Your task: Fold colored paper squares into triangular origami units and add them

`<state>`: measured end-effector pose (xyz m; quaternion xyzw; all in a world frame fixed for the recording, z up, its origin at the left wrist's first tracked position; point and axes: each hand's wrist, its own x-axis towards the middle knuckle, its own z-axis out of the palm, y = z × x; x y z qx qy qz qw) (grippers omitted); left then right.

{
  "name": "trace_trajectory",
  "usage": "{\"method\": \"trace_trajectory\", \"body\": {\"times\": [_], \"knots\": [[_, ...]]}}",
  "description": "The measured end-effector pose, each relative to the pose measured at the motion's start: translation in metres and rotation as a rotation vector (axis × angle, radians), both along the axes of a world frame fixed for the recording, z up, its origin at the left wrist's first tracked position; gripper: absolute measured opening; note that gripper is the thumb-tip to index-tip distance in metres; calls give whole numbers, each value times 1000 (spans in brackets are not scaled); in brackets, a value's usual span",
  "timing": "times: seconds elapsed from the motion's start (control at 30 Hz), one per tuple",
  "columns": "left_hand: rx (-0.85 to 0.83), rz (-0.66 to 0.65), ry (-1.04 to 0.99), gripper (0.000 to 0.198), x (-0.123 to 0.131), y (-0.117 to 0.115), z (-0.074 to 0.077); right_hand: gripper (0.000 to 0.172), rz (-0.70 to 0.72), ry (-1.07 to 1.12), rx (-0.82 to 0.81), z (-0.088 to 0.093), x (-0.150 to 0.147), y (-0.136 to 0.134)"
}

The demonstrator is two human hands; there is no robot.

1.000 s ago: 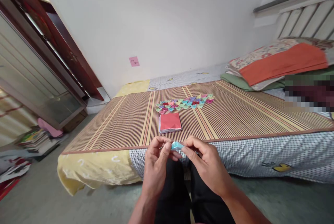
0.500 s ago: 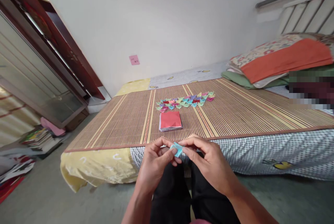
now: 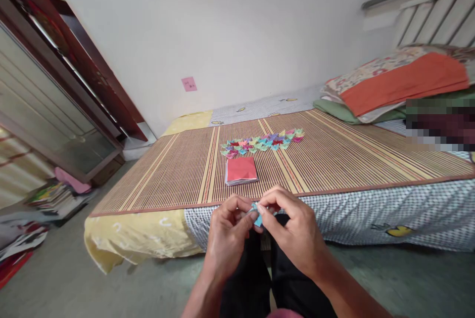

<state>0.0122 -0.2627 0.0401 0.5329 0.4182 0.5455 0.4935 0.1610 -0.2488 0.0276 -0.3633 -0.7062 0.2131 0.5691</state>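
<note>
A small folded piece of light blue paper (image 3: 259, 220) is pinched between my two hands, just off the near edge of the bed. My left hand (image 3: 230, 231) grips its left side between thumb and fingers. On the right side, the thumb and forefinger of my right hand (image 3: 288, 224) press on it, and the fingers cover much of it. Past my hands lies a square stack of paper (image 3: 241, 169) with a red sheet on top. Behind the stack, several small folded paper pieces (image 3: 263, 143) in many colours stand in slanting rows.
A striped woven mat (image 3: 178, 174) covers the bed, over a yellow and checked sheet (image 3: 148, 231). Folded bedding (image 3: 404, 83) is piled at the right. A pink note (image 3: 189, 84) is on the wall. Books (image 3: 50, 197) are stacked on the left, near the floor.
My hands have drawn closer together around the blue paper. It showed as a wider, flatter piece before; now it looks narrower and is more covered by my fingers.
</note>
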Motion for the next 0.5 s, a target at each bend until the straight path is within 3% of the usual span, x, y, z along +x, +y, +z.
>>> {"method": "trace_trajectory", "body": {"times": [0.5], "knots": [[12, 85, -107, 14, 7, 2, -14, 16, -111, -15, 45, -4, 6, 2]]}}
